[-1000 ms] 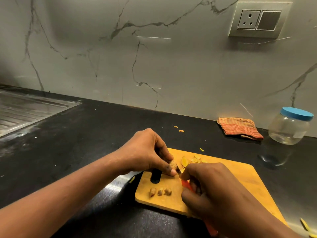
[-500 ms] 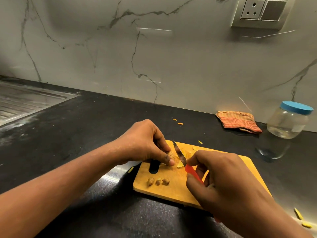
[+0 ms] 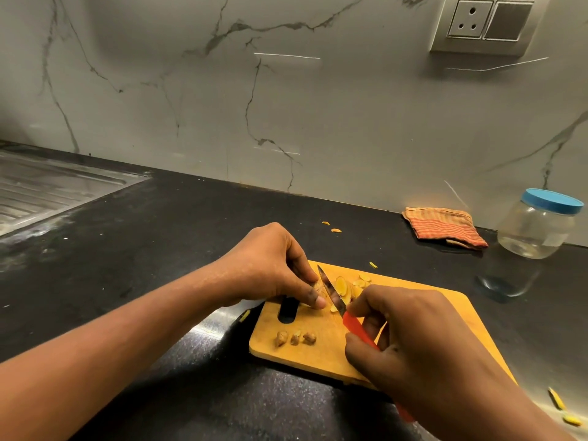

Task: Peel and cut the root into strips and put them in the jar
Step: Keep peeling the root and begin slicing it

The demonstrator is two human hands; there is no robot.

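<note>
Pinching root on board, left hand; right hand curled round knife.

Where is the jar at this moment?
Head view: the jar stands at the far right of the black counter, by the wall, just right of the striped cloth.

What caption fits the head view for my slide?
Left hand holds the root on the cutting board while the right hand slices it with a red-handled knife.
</note>
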